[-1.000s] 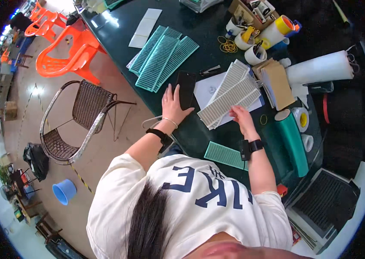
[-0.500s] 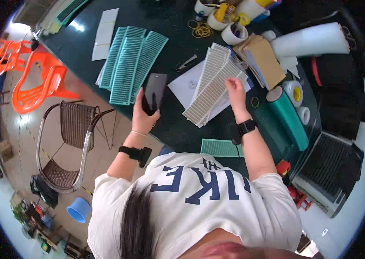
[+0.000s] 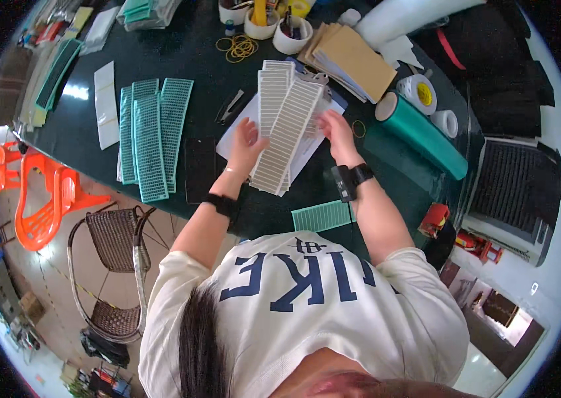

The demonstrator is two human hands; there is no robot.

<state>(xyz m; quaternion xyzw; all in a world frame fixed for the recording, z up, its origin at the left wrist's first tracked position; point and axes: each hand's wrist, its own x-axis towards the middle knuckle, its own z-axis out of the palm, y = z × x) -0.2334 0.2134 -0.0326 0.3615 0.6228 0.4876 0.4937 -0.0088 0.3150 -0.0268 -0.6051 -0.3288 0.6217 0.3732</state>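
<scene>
Across a dark bench [image 3: 400, 192] near orange chairs [image 3: 35, 231] on a pale floor [image 3: 55, 262], white ladder-patterned strips [image 3: 288, 136] lie overlapped on paper [image 3: 307, 147] between the left hand [image 3: 246, 147], grip loosely spread, and right hand [image 3: 339, 138], grip unclear.

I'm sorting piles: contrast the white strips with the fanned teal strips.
White strips lie on paper between left hand and right hand; teal strips lie left of both hands. The white strips' top piece slants clearly; the teal strips' barely. Both are long, slatted and overlapping.
</scene>
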